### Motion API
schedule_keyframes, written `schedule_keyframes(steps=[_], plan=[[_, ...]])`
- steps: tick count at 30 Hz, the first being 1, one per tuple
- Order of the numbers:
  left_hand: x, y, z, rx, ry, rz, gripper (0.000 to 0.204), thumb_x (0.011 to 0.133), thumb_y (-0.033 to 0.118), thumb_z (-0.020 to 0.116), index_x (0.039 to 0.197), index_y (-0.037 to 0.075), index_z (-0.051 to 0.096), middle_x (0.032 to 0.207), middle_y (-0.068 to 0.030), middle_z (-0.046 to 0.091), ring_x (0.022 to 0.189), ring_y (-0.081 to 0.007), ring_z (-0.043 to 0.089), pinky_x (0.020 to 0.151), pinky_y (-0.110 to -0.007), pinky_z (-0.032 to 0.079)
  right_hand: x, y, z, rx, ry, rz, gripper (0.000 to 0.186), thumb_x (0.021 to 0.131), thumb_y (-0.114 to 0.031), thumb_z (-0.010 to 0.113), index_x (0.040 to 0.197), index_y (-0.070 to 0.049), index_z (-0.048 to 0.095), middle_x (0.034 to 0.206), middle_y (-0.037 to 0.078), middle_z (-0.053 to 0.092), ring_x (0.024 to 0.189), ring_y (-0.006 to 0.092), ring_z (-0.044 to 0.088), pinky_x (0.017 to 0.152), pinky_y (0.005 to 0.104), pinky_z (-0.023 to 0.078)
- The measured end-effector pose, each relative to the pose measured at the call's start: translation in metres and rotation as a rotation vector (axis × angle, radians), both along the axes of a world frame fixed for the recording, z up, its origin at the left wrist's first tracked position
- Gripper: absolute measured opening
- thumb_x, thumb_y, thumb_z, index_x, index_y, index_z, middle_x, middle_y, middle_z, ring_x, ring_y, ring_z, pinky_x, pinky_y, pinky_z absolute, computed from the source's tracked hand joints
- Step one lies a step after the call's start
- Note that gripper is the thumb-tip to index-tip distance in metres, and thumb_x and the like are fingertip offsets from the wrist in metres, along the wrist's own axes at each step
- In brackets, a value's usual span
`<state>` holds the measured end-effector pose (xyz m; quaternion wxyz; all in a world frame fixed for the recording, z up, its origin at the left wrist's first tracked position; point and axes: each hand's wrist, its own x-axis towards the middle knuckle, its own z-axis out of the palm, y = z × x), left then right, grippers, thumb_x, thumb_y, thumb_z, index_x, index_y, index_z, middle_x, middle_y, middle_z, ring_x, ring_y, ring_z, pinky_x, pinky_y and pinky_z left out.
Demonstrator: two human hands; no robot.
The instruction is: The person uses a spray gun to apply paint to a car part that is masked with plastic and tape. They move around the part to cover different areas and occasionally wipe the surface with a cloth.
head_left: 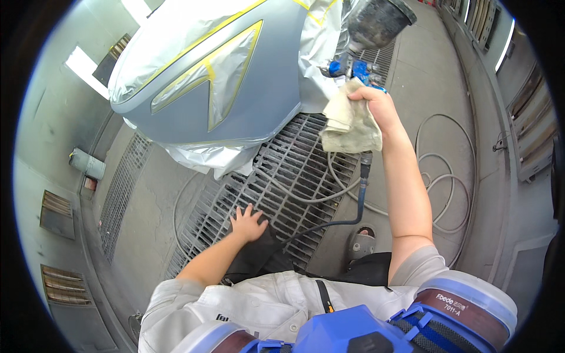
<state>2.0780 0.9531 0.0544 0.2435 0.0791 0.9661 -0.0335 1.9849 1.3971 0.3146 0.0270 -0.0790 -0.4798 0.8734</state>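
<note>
My right hand [376, 106] grips a blue spray gun [359, 72] with a dark cup [382, 23] on top, and a folded cream cloth [344, 126] is pressed in the same hand, draped below the gun. A dark hose [361, 194] runs down from it toward my waist. My left hand [247, 223] is low, above my dark-trousered leg, fingers spread. Ahead of me stands a grey painted body part [262, 88], partly covered in white masking sheet [150, 41] edged with yellow tape.
A metal floor grate [306, 153] lies beneath, with grey hose loops [451, 194] at right. Booth walls [41, 135] with vent panels [65, 285] flank both sides. A cylindrical container [87, 165] lies by the left wall. My sandaled foot [362, 241] and blue respirator [353, 329] show low.
</note>
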Motion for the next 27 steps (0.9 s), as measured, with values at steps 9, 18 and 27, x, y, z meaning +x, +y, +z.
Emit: schedule_keyframes(steps=[9, 18, 27], plan=[[0.002, 0.008, -0.013, -0.1, 0.049, -0.278, 0.055, 0.102, 0.057, 0.052, 0.147, 0.026, 0.063, 0.166, -0.0107, 0.042, 0.154, -0.0478, 0.031, 0.117, -0.073, 0.032, -0.004, 0.007, -0.024, 0.154, -0.037, -0.004, 0.022, 0.084, -0.006, 0.07, 0.101, 0.007, 0.071, 0.095, 0.015, 0.074, 0.082, 0.0261, 0.072, 0.076, 0.041, 0.059], [0.085, -0.009, 0.067, 0.488, -0.084, -0.428, 0.065, 0.099, 0.039, 0.067, 0.158, 0.019, 0.049, 0.168, -0.0138, 0.04, 0.156, -0.043, 0.032, 0.125, -0.061, 0.029, -0.006, 0.053, -0.04, 0.234, -0.09, -0.059, 0.026, 0.083, -0.006, 0.068, 0.106, 0.005, 0.067, 0.101, 0.017, 0.072, 0.083, 0.0296, 0.071, 0.077, 0.0433, 0.058], [0.084, 0.021, 0.04, 0.371, 0.155, -0.521, 0.07, 0.093, 0.033, 0.072, 0.156, 0.013, 0.049, 0.161, -0.0157, 0.047, 0.152, -0.0381, 0.04, 0.125, -0.055, 0.032, -0.004, 0.099, -0.032, 0.474, -0.124, -0.131, 0.041, 0.085, -0.011, 0.067, 0.123, 0.003, 0.062, 0.109, 0.017, 0.07, 0.094, 0.0281, 0.069, 0.085, 0.044, 0.057]])
